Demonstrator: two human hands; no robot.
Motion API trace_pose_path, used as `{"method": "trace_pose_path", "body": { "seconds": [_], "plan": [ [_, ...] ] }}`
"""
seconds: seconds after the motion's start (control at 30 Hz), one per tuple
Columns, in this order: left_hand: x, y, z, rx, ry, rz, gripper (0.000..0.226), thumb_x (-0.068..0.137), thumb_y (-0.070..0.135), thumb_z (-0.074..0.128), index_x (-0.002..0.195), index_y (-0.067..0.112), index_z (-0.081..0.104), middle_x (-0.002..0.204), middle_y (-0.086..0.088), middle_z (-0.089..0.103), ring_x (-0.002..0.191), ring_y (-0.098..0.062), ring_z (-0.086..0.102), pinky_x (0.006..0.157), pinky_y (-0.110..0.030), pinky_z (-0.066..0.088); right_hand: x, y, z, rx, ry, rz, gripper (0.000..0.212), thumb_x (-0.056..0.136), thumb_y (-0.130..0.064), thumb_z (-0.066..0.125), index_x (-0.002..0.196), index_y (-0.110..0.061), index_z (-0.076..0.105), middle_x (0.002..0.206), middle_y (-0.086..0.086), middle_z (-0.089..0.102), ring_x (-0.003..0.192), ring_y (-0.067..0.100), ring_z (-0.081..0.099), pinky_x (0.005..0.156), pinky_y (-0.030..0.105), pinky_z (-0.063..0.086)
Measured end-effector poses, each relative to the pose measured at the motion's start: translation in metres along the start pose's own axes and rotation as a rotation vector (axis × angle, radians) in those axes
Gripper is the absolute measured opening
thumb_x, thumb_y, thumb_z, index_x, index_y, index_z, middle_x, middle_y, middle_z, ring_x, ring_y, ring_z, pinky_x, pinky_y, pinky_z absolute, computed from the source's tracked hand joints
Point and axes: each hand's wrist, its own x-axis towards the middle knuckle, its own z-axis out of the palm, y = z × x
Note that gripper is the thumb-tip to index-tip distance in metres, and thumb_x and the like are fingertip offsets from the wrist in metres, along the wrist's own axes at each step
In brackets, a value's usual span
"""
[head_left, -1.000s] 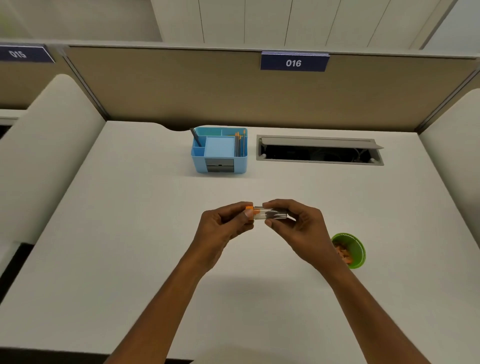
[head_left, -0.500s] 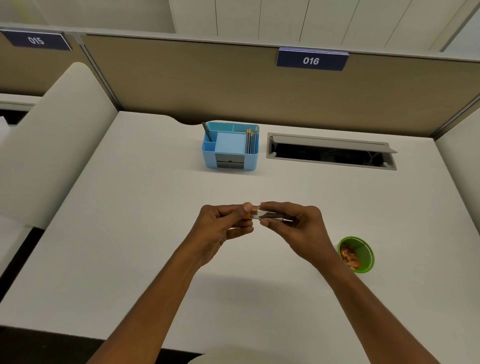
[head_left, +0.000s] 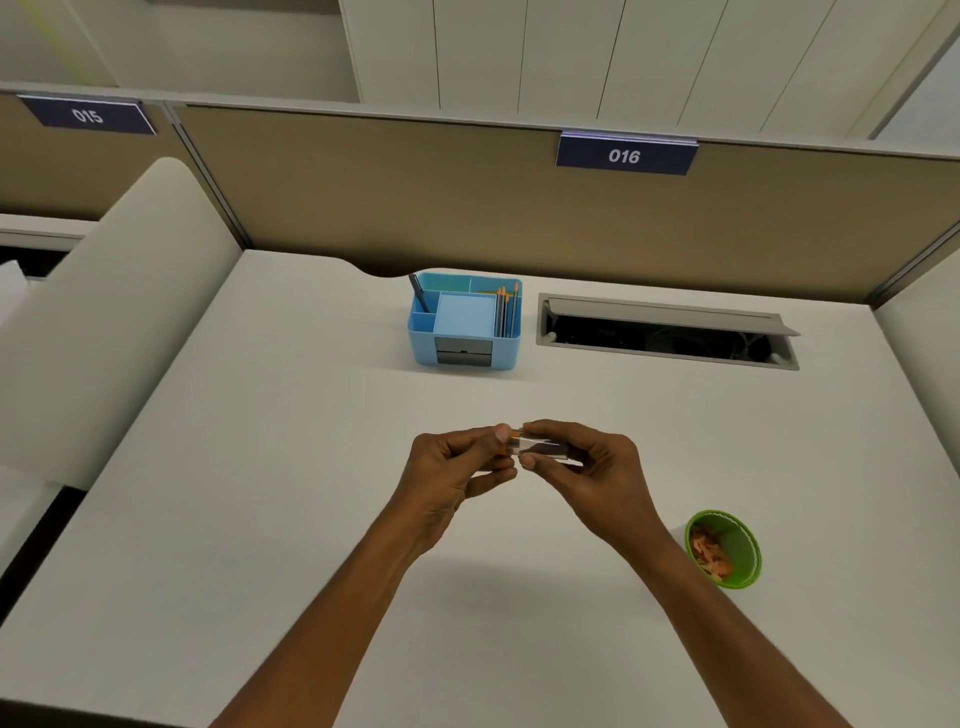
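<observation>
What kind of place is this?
Probably an office or study hall with numbered cubicles: a partition bearing the sign 016, a white desk with a cable hatch, and a blue desk organizer holding pencils.

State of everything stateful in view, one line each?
left hand: pinches the orange cap
right hand: grips the clear case
orange cap: at the case's end, seating unclear
blue organizer: upright, drawer shut
cable hatch: lid open
green cup: upright, holds orange bits

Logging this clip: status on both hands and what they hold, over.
Left hand pinches the orange cap. Right hand grips the clear case. Green cup sits apart at right, nothing in the way.
</observation>
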Motion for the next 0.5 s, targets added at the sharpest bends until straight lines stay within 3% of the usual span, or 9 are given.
{"method": "trace_pose_path", "body": {
  "seconds": [0.17,0.27,0.37,0.43,0.5],
  "plan": [
    [0.025,0.007,0.0,-0.002,0.072,0.056,0.029,0.077,0.033,0.082,0.101,0.016,0.086,0.102,-0.011,0.083,0.098,-0.028,0.079,0.08,-0.029,0.064,0.02,0.003,-0.006,-0.081,0.019,-0.025,0.048,0.085,-0.009,0.082,0.13,-0.018,0.068,0.127,-0.001,0.073,0.113,0.014,0.073,0.093,0.026,0.061],
    [0.038,0.009,-0.008,-0.012,0.091,0.074,0.034,0.076,0.031,0.083,0.104,0.012,0.084,0.102,-0.014,0.083,0.097,-0.029,0.079,0.082,-0.033,0.065,0.031,0.008,-0.01,-0.174,0.051,-0.053,0.036,0.087,-0.008,0.079,0.121,-0.017,0.072,0.115,-0.002,0.074,0.103,0.013,0.073,0.085,0.027,0.064],
    [0.051,0.008,-0.011,0.017,0.12,0.08,0.039,0.075,0.031,0.081,0.107,0.01,0.083,0.101,-0.014,0.083,0.096,-0.03,0.079,0.086,-0.038,0.066,0.046,0.013,-0.009,-0.293,0.058,-0.08,0.028,0.089,-0.01,0.078,0.115,-0.019,0.075,0.109,0.0,0.072,0.094,0.014,0.071,0.077,0.019,0.061],
    [0.061,0.006,-0.013,0.035,0.15,0.096,0.039,0.075,0.035,0.08,0.108,0.013,0.083,0.1,-0.012,0.083,0.096,-0.028,0.079,0.085,-0.038,0.066,0.057,0.018,-0.006,-0.333,0.069,-0.076,0.028,0.088,-0.012,0.079,0.115,-0.019,0.077,0.106,0.002,0.071,0.092,0.013,0.069,0.072,0.013,0.058],
    [0.073,0.003,-0.015,0.082,0.206,0.131,0.033,0.08,0.041,0.076,0.105,0.021,0.081,0.097,-0.007,0.083,0.096,-0.027,0.079,0.083,-0.036,0.066,0.07,0.023,-0.003,-0.341,0.086,-0.073,0.028,0.088,-0.012,0.08,0.115,-0.018,0.078,0.104,0.003,0.072,0.091,0.016,0.069,0.069,0.017,0.059]
  ]
}}
